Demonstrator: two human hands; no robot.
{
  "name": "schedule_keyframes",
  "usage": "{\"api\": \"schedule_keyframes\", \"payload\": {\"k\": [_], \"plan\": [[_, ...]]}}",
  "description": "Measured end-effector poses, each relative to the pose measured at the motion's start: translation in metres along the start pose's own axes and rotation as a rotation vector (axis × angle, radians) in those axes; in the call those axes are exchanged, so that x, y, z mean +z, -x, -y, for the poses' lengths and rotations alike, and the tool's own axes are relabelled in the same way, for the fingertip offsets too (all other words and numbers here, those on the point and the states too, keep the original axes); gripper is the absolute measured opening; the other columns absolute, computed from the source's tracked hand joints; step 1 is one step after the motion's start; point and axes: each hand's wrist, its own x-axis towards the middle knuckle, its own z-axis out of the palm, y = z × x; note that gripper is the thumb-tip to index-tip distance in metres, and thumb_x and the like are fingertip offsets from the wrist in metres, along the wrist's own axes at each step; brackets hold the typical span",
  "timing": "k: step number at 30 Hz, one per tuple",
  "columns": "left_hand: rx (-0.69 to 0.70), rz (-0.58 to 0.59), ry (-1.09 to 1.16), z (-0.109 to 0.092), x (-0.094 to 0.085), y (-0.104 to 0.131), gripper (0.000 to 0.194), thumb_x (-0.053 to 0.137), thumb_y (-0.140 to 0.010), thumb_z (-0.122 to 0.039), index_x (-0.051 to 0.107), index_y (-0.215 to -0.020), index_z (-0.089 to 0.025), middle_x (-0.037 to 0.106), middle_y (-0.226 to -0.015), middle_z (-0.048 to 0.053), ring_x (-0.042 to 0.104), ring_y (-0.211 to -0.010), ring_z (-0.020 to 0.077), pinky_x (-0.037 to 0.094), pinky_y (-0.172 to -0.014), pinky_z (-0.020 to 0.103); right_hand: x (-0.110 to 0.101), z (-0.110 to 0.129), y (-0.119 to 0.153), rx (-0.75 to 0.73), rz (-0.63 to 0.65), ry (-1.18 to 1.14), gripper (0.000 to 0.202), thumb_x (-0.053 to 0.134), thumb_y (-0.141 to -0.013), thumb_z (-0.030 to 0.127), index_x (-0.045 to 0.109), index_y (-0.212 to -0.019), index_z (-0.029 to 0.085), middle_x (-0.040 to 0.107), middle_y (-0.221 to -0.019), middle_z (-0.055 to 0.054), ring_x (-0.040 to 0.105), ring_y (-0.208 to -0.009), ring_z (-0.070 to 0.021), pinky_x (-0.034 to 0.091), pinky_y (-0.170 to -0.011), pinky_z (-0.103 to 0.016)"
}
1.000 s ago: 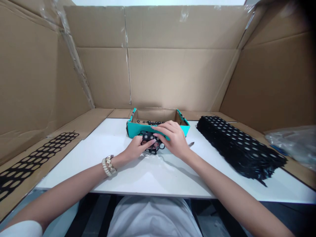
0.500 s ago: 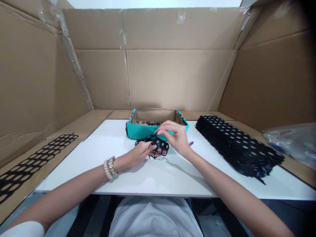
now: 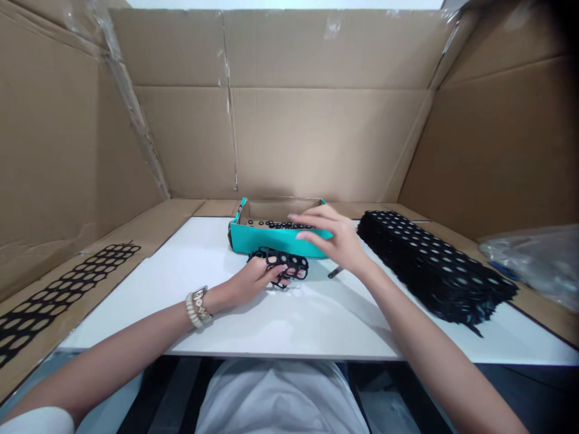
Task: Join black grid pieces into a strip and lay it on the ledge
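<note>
My left hand is closed on a bunched black sheet punched with round holes, just in front of the teal box. Over the front wall of the teal cardboard box hovers my right hand, its fingers apart and nothing seen in them. Small black rings lie inside the box. On the table under my right wrist is a small dark tool with a metallic look; its kind is hard to make out.
A thick stack of black perforated sheets lies to the right on the white table. One perforated sheet is spread flat on cardboard at the left. Clear plastic sits at the far right. Cardboard walls enclose the table.
My right hand has left the black sheet, moved up and to the right, and opened its fingers. My left hand still holds the sheet. The small tool shows more now.
</note>
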Motion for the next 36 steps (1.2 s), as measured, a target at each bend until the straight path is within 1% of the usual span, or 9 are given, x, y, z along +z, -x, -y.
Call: {"api": "schedule_keyframes", "payload": {"k": [4, 8, 10, 14, 16, 23, 28, 33, 36], "plan": [[0.044, -0.033, -0.095, 0.001, -0.001, 0.001, 0.041, 0.043, -0.094, -0.045, 0.064, -0.111, -0.014, 0.065, -0.113, 0.012, 0.065, -0.097, 0.0221, 0.054, -0.086, 0.034, 0.021, 0.019, 0.005, -0.119, 0.324, -0.261, 0.027, 0.063, -0.085, 0.038, 0.071, -0.104, 0.021, 0.068, -0.092, -0.006, 0.062, -0.085, -0.0165, 0.052, -0.074, -0.029], [0.011, 0.006, -0.093, 0.003, -0.003, 0.001, 0.042, 0.039, -0.095, -0.045, 0.064, -0.110, -0.015, 0.066, -0.111, 0.012, 0.066, -0.094, 0.0214, 0.055, -0.085, 0.034, 0.027, 0.021, 0.006, -0.081, 0.320, -0.293, 0.023, 0.052, -0.092, 0.030, 0.073, -0.093, 0.020, 0.070, -0.088, -0.006, 0.063, -0.082, -0.0157, 0.052, -0.074, -0.029], [-0.001, 0.009, -0.041, 0.002, -0.003, 0.001, 0.042, 0.038, -0.096, -0.045, 0.063, -0.112, -0.015, 0.068, -0.109, 0.011, 0.067, -0.094, 0.0215, 0.055, -0.088, 0.035, 0.021, 0.017, 0.002, 0.004, 0.108, -0.337, 0.027, 0.051, -0.093, 0.031, 0.072, -0.082, 0.019, 0.071, -0.081, -0.005, 0.064, -0.076, -0.0153, 0.053, -0.072, -0.029], [-0.009, 0.082, 0.057, -0.001, -0.001, 0.002, 0.042, 0.039, -0.096, -0.044, 0.062, -0.114, -0.014, 0.066, -0.113, 0.012, 0.064, -0.105, 0.0234, 0.052, -0.093, 0.037, -0.006, -0.004, -0.006, 0.275, -0.662, -0.224, 0.032, 0.047, -0.093, 0.039, 0.071, -0.093, 0.018, 0.066, -0.069, -0.003, 0.061, -0.059, -0.0136, 0.051, -0.058, -0.027], [-0.031, 0.080, 0.137, -0.002, 0.001, 0.001, 0.042, 0.041, -0.095, -0.045, 0.061, -0.114, -0.014, 0.066, -0.113, 0.013, 0.063, -0.106, 0.0242, 0.053, -0.092, 0.038, -0.018, -0.019, -0.006, 0.302, -0.811, -0.042, 0.032, 0.048, -0.093, 0.040, 0.070, -0.102, 0.019, 0.067, -0.074, -0.004, 0.062, -0.065, -0.0148, 0.052, -0.064, -0.029], [-0.057, -0.153, 0.316, -0.007, 0.006, -0.001, 0.041, 0.051, -0.090, -0.046, 0.057, -0.112, -0.012, 0.066, -0.112, 0.014, 0.064, -0.104, 0.0255, 0.055, -0.087, 0.039, -0.008, -0.016, -0.002, 0.084, -0.073, 0.152, 0.033, 0.056, -0.089, 0.032, 0.063, -0.120, 0.022, 0.058, -0.127, -0.010, 0.052, -0.118, -0.0257, 0.041, -0.102, -0.045], [0.002, -0.167, 0.242, -0.005, 0.004, -0.001, 0.038, 0.047, -0.093, -0.045, 0.058, -0.113, -0.014, 0.064, -0.116, 0.012, 0.064, -0.104, 0.0246, 0.056, -0.085, 0.036, 0.008, 0.020, -0.001, -0.053, 0.246, -0.145, 0.022, 0.060, -0.087, 0.038, 0.072, -0.092, 0.020, 0.070, -0.091, -0.005, 0.064, -0.085, -0.0164, 0.051, -0.077, -0.029], [0.015, -0.135, 0.101, 0.002, 0.001, 0.000, 0.040, 0.043, -0.094, -0.046, 0.059, -0.114, -0.015, 0.067, -0.112, 0.011, 0.066, -0.100, 0.0243, 0.054, -0.088, 0.038, 0.015, 0.020, -0.001, 0.074, 0.208, -0.332, 0.028, 0.060, -0.086, 0.040, 0.072, -0.076, 0.018, 0.071, -0.075, -0.004, 0.064, -0.069, -0.0145, 0.050, -0.066, -0.026], [0.015, -0.133, -0.002, 0.005, -0.002, 0.001, 0.039, 0.044, -0.093, -0.046, 0.064, -0.104, -0.014, 0.070, -0.105, 0.011, 0.066, -0.098, 0.0252, 0.052, -0.091, 0.038, 0.001, 0.006, -0.006, 0.268, -0.205, -0.405, 0.037, 0.055, -0.087, 0.047, 0.071, -0.075, 0.016, 0.069, -0.069, -0.004, 0.062, -0.059, -0.0136, 0.050, -0.057, -0.026]]}}
